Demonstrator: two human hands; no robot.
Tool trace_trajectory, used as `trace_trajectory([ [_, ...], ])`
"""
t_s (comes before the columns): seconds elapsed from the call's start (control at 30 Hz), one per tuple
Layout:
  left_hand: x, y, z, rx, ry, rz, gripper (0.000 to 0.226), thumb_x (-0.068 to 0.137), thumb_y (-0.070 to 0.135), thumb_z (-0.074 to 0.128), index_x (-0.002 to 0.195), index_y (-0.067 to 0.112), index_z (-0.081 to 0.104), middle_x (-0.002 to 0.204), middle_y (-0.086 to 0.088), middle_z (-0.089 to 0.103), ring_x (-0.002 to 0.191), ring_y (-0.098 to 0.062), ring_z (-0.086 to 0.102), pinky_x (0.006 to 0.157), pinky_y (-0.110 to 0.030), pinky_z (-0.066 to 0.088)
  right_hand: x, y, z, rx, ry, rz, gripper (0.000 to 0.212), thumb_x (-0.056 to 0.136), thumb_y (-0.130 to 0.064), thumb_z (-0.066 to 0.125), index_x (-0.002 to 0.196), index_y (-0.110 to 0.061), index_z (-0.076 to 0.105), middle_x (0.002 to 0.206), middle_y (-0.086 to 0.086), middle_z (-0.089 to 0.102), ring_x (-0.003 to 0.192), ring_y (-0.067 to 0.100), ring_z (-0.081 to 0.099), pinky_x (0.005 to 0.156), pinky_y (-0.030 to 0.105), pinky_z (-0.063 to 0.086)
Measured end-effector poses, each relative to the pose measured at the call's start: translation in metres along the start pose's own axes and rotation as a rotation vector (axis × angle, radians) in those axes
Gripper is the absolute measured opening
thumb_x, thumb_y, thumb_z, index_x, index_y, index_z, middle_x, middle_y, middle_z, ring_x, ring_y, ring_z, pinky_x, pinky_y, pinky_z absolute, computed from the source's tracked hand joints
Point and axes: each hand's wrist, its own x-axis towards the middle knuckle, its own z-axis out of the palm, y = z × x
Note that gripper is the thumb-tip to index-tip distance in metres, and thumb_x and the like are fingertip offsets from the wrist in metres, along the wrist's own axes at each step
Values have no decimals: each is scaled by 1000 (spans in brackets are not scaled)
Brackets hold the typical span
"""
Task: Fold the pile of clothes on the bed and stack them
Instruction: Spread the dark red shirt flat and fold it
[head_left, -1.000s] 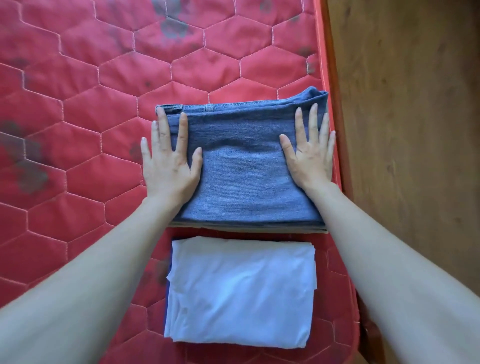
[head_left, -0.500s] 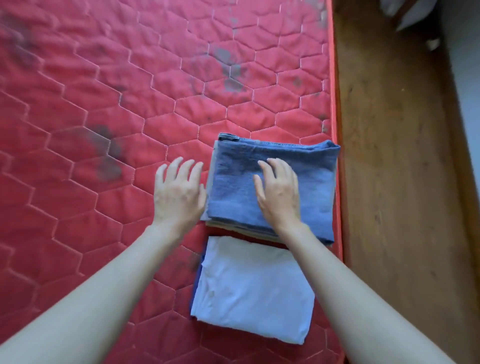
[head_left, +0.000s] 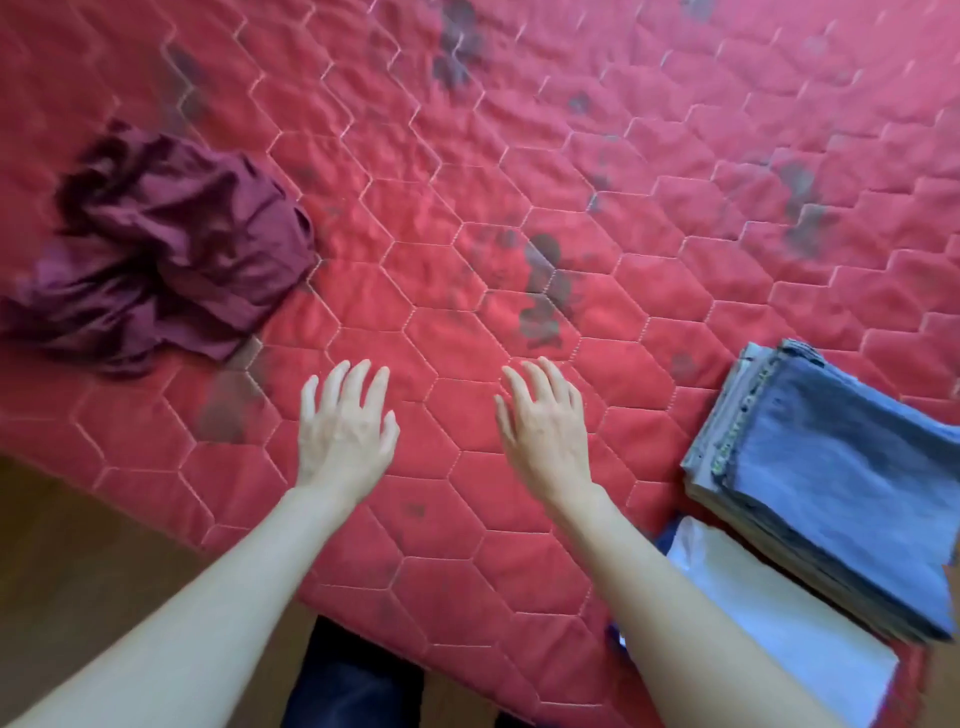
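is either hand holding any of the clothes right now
No. The left hand and right hand are both open with nothing in them, over the red mattress.

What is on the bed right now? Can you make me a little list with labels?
bed: red quilted mattress with dark smudges
unfolded: crumpled maroon garment, far left
folded: blue jeans on top of a stack, right edge
also folded: white cloth, just in front of the jeans
left hand: fingers spread, holding nothing
right hand: fingers spread, holding nothing
still to fold: the maroon garment
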Motion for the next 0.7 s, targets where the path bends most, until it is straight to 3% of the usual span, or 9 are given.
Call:
trace_trajectory([
  [0.17, 17, -116, -9, -11, 10, -102, 55, 84, 32, 38, 128, 7, 59, 132, -16, 56, 125, -34, 49, 105, -54, 33, 63, -105, 39, 14, -13, -110, 38, 92, -31, 45, 119, -12, 65, 119, 9, 65, 117, 29, 57, 88, 42, 49],
  [0.33, 47, -213, -27, -39, 134, -186, 55, 84, 31, 41, 131, 8, 56, 136, -17, 52, 127, -35, 46, 105, -55, 33, 134, -193, 55, 36, -6, -209, 42, 91, -32, 44, 122, -11, 63, 121, 11, 63, 119, 30, 56, 89, 43, 49],
  [0.47, 83, -271, -41, -27, 257, -226, 56, 83, 23, 64, 135, 9, 52, 141, -18, 48, 130, -37, 43, 105, -57, 31, 191, -253, 67, 86, -8, -264, 55, 89, -44, 42, 130, -12, 59, 125, 13, 61, 118, 33, 56, 89, 45, 48],
  [0.57, 105, -306, -44, -27, 214, -284, 66, 82, 28, 71, 141, 12, 46, 147, -17, 41, 135, -38, 36, 107, -60, 27, 227, -292, 86, 80, -59, -342, 64, 85, -52, 49, 138, -15, 52, 134, 17, 54, 125, 36, 50, 94, 49, 45],
  [0.7, 122, -340, -27, -10, 62, -329, 76, 88, 47, 59, 152, 23, 24, 158, -9, 21, 145, -33, 15, 112, -59, 17, 257, -336, 118, -6, -252, -408, 80, 84, -62, 57, 151, -27, 31, 154, 15, 31, 143, 37, 24, 108, 54, 29],
])
